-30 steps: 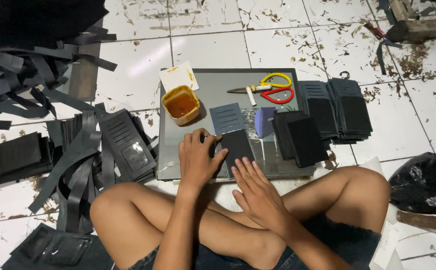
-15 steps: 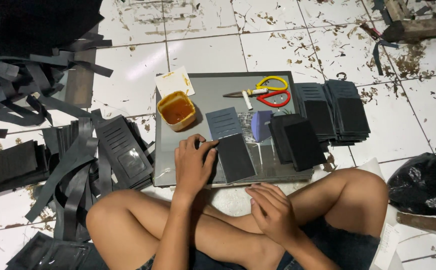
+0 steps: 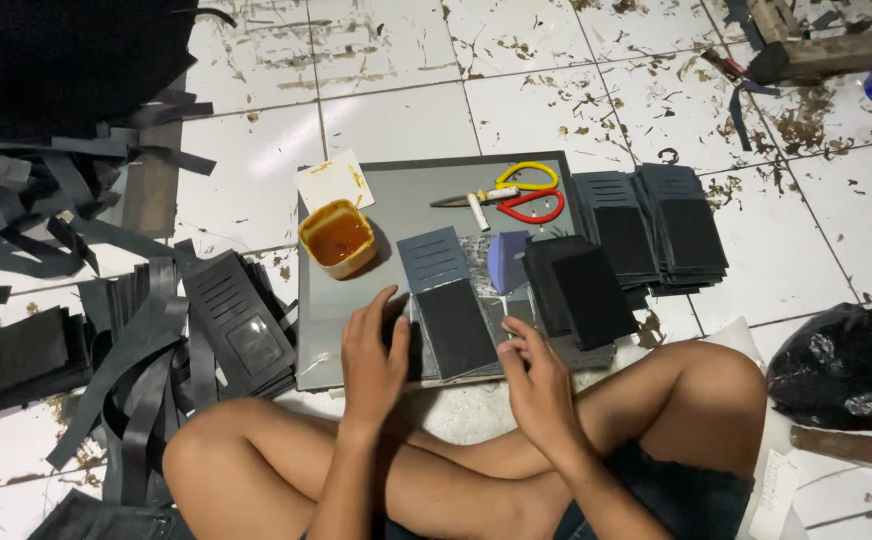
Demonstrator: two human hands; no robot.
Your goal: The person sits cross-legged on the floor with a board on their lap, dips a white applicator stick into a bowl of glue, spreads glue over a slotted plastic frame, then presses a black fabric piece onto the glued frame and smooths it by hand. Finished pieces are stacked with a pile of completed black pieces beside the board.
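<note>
The person sits cross-legged on the tiled floor (image 3: 396,120) before a grey work board (image 3: 406,195). The left hand (image 3: 374,355) lies flat on the near edge of the board, fingers (image 3: 388,305) spread and pressing on the left edge of a black rectangular panel (image 3: 456,325); nothing is clenched. The right hand (image 3: 534,378) hovers at the panel's right near corner, fingers loosely curled; whether they touch the panel cannot be told from this view.

The black rectangular panel lies near the middle of the board's near edge, overlapping the lower end of a grey slotted card-pocket piece (image 3: 432,258). An open tub of amber glue (image 3: 337,238) stands toward the board's left side. Scissors with yellow and red handles (image 3: 518,192) lie along the far edge. A stack of black panels (image 3: 581,290) rests at the right edge, and further slotted pieces (image 3: 651,222) lie beyond on the floor.

For a sound result, the panel's edges should be squared to the slotted piece before pressure is applied, then pressed evenly from one side across, with the holding hand kept flat to stop the panel from sliding.
</note>
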